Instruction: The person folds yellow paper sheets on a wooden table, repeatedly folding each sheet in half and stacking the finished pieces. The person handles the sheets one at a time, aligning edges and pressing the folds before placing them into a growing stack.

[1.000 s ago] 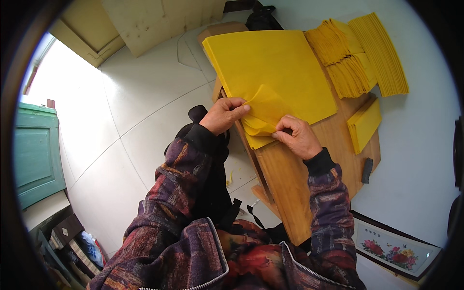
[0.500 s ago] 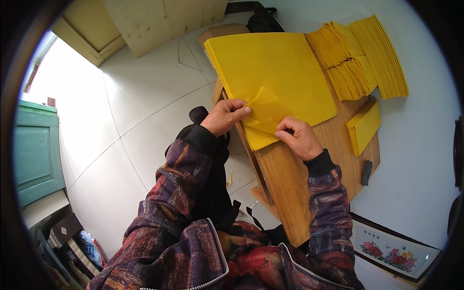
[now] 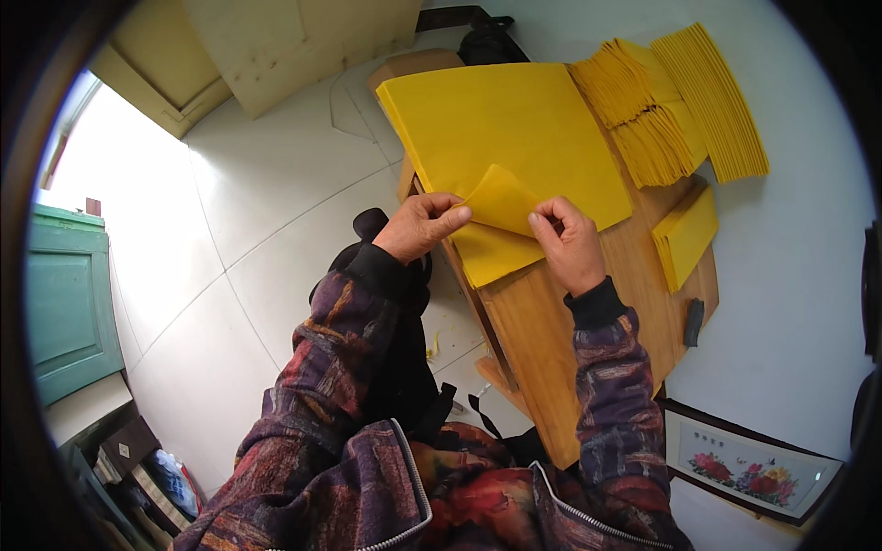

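A thick stack of large yellow paper sheets (image 3: 524, 119) lies on a wooden table. From its near corner the top yellow sheet (image 3: 501, 200) is raised and bent back, its edge stretched between my two hands. My left hand (image 3: 418, 227) pinches the sheet between thumb and forefinger at the stack's left edge. Thumb and curled fingers of my right hand (image 3: 570, 243) grip the other side of the raised edge, just over the stack's near side. Under the bent part shows the corner of the sheets below.
Several bundles of folded yellow paper (image 3: 707, 101) are at the table's far right, with a smaller folded bundle (image 3: 684, 239) nearer. A small dark block (image 3: 694, 323) lies by the right edge of the wooden table (image 3: 542, 367). A framed flower picture (image 3: 749, 468) leans at lower right.
The bent part of the sheet has lifted further and looks more folded over. My right hand has moved up a little, away from the tabletop; my left hand keeps its pinch.
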Demonstrator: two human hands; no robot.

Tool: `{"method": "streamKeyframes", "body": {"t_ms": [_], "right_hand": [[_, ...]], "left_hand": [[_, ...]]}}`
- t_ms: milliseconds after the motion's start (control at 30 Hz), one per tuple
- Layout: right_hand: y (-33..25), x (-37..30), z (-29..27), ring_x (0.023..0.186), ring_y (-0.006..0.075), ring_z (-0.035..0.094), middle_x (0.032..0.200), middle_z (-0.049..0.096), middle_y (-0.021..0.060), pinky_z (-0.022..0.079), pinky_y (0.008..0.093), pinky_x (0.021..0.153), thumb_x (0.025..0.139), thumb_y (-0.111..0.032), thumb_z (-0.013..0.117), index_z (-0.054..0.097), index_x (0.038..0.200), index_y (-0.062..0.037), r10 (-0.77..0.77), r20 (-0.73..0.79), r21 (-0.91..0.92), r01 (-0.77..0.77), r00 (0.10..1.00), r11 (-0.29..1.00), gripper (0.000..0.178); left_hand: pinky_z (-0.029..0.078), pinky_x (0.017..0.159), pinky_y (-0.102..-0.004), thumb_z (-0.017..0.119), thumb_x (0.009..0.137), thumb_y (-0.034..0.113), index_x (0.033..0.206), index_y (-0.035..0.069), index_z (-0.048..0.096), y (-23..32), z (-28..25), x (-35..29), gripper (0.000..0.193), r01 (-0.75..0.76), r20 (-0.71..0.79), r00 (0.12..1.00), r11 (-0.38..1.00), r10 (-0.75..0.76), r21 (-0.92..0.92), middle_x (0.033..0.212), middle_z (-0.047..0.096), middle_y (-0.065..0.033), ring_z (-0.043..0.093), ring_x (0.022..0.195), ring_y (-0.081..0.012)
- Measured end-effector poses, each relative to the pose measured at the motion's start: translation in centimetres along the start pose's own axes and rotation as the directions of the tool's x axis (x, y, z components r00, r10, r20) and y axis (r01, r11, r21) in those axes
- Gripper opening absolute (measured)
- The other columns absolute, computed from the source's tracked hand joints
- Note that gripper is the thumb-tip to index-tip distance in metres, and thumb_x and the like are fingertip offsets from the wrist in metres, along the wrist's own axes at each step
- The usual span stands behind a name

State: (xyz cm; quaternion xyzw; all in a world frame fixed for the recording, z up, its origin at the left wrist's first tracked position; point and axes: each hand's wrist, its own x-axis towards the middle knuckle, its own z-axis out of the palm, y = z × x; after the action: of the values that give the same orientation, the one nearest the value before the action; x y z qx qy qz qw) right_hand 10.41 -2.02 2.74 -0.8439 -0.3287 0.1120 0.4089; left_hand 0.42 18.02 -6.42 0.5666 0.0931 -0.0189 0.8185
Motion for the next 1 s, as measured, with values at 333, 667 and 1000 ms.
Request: {"method": "streamKeyframes", "body": {"t_ms": [333,667,1000], "right_hand": [[0.5,0.1,0.8,0.063,0.0099,0.049,0.07,0.054,0.003,0.041,0.0239,0.057,0.091,-0.008,0.06,0.056,0.084,-0.0014,-0.131,-0.101,-0.065,0.125,0.986,0.99,0.011],[0.3,-0.1,1.0,0.061,0.0095,0.049,0.068,0.054,0.0032,0.042,0.024,0.056,0.091,-0.008,0.06,0.057,0.085,-0.0019,-0.135,-0.111,-0.075,0.127,0.985,0.989,0.009],[-0.5,-0.3,0.7,0.074,0.028,0.062,0.081,0.063,0.0115,0.05,0.0341,0.066,0.085,-0.006,0.063,0.058,0.087,-0.0031,-0.187,-0.156,-0.196,0.155,0.97,0.968,0.006]], "left_hand": [[0.045,0.088,-0.025,0.064,0.092,0.017,0.111,-0.003,0.065,-0.7,-0.1,0.4,0.027,-0.018,0.009,1.0,0.998,0.018,-0.063,0.102,0.067,-0.0021,0.059,0.095,-0.0103],[0.045,0.089,-0.0252,0.067,0.09,0.013,0.11,-0.002,0.065,-0.3,-0.2,0.3,0.026,0.008,0.019,1.0,1.0,-0.007,-0.029,0.102,0.067,-0.0018,0.058,0.095,-0.0107],[0.046,0.087,-0.025,0.065,0.091,0.012,0.111,-0.003,0.065,0.0,0.1,0.1,0.025,0.001,-0.014,1.0,1.0,-0.002,-0.026,0.101,0.067,-0.0023,0.059,0.094,-0.0108]]}}
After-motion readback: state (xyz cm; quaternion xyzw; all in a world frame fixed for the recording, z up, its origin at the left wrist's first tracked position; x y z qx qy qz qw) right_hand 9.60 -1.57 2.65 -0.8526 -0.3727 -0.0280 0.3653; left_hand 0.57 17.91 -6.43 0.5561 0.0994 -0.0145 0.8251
